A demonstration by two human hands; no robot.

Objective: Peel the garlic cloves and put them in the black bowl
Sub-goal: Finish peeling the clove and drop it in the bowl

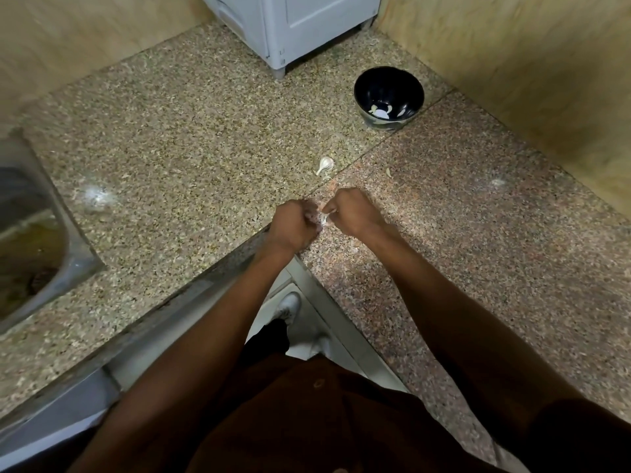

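Presently both hands, left hand (293, 222) and right hand (351, 213), pinch a garlic clove (323, 218) between curled fingers; light, papery, likely slippery, so best gripped at its ends.

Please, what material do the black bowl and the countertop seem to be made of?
The black bowl looks like glazed ceramic: its dark inside is glossy and reflects light, though glossy plastic is possible. The countertop looks like polished granite or terrazzo: speckled grains, a faint shine, and a seam between two slabs of different tint.
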